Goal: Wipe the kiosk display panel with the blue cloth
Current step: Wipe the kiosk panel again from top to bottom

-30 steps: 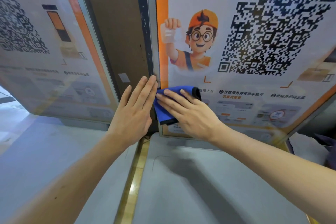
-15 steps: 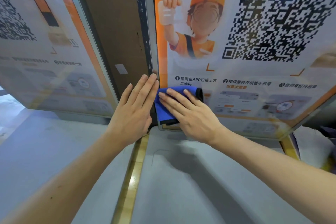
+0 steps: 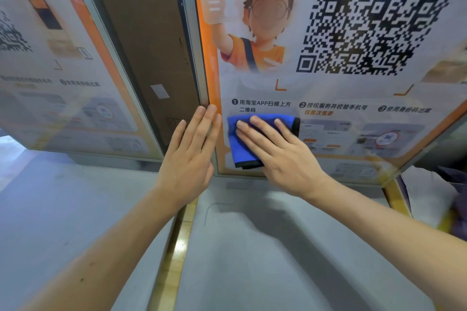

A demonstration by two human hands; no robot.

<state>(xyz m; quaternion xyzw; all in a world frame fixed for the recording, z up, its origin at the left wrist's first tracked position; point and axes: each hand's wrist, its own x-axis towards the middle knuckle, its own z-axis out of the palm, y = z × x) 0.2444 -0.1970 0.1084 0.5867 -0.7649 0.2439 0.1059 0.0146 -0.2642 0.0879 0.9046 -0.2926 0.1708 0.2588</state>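
Far left: second poster panel (image 3: 63,78), angled away, blurred, untouched. Between the two panels sat a brown board (image 3: 141,53) with a small white sticker (image 3: 159,91).

Left hand (image 3: 188,156) lay flat along the metal frame edge (image 3: 194,40) of the kiosk display panel (image 3: 328,98). Fingers were straight and close together, tips at the frame's edge, holding nothing. Looked like bracing, not wiping.

Blue cloth (image 3: 252,139) sat folded against the lower-left of the panel, just right of the orange border (image 3: 205,58) and below the step-1 caption (image 3: 262,105). Black hem showed on its right and bottom edges. Right hand (image 3: 283,156) pressed it flat to the panel: fingers straight, slightly spread, palm over the cloth's lower right. No pinch or curl visible.

Handling, my read: cloth was light, soft and limp, and would bunch or slide under uneven pressure. Best held with a flat palm and spread fingers over the folded middle, as it was here. Panel face looked smooth, glossy and rigid, so low friction; cloth could slip out if pressure eased. Panel probably tolerates moderate force only.

Further right: printed QR code (image 3: 374,15) and the step-2/3 graphics, no cloth on them at this moment.

Containers: none in view. Something purple and blurred sat at the far right edge (image 3: 454,209); couldn't tell what it was.
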